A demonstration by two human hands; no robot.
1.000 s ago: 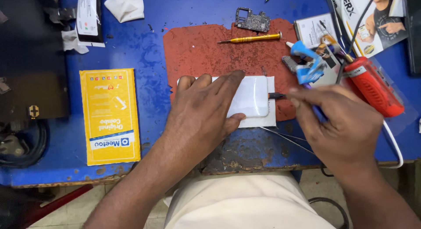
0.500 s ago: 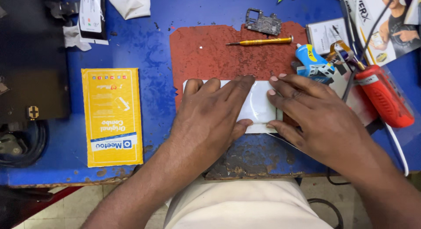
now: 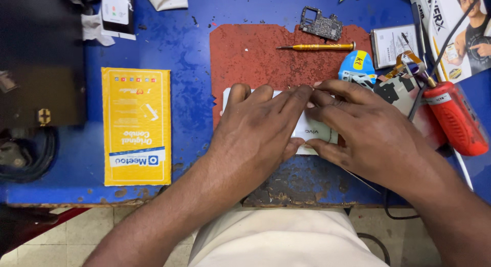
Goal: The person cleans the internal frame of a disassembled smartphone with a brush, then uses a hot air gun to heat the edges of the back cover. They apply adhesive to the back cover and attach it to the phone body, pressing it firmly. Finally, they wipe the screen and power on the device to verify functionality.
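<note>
**Both of our hands pressed flat on the white phone panel**

Where the red work mat [image 3: 255, 57] reaches toward the near edge of the blue tabletop [image 3: 184, 67], the white phone back panel [image 3: 314, 129] lies flat, its long axis running left to right along that edge. We see only slivers of it: a corner at the left and a pale strip between our palms. It sits directly beneath our fingers, not off to either side, so neither hand is nearer than the other.

Our left hand [image 3: 255, 131] covers the left half, fingers extended and laid close together, tips pointing toward the far right. Our right hand [image 3: 365, 129] covers the right half, fingers stretched leftward until the tips meet those of the left hand over the panel's far long edge. Both hands lie open and flat, pressing down and not pinching; the right thumb runs along the near edge. Whether any finger hooks under an edge, we cannot tell.

Farther out, a yellow screwdriver [image 3: 319, 47] and a small circuit board [image 3: 320, 22] lie toward the far edge, a red tool [image 3: 455, 119] lies at the right, and a yellow packet [image 3: 136, 125] lies at the left.
</note>
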